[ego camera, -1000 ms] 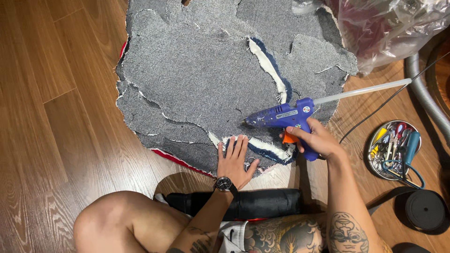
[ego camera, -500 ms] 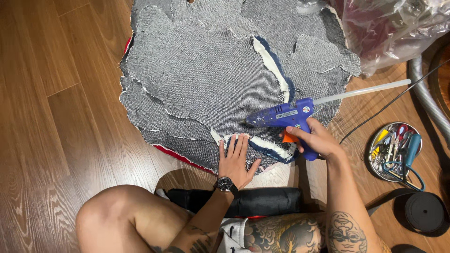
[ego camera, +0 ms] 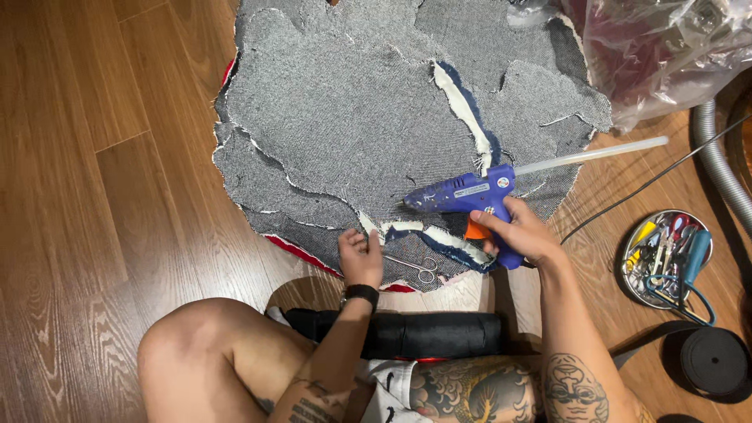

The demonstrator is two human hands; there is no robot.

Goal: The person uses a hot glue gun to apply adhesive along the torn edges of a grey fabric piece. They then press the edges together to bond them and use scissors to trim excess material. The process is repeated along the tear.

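A large patchwork of grey denim pieces (ego camera: 352, 125) lies on the wooden floor, with white and blue frayed strips (ego camera: 470, 117) across it. My right hand (ego camera: 521, 235) grips a blue hot glue gun (ego camera: 466, 196) with an orange trigger and a clear glue stick out the back, its nozzle pointing left just above the fabric. My left hand (ego camera: 360, 258) hovers at the fabric's near edge with its fingers curled in, holding nothing. Small silver scissors (ego camera: 415, 266) lie on the denim just to its right.
A round tin of tools (ego camera: 666, 254) sits at the right, with a black tape roll (ego camera: 713, 360) below it. A grey hose (ego camera: 717, 157) and a plastic bag (ego camera: 650, 55) lie at the top right. A black roll (ego camera: 423, 333) rests against my legs.
My left hand lifted off the fabric edge and curled its fingers, uncovering the scissors. The glue gun stays about where it was.
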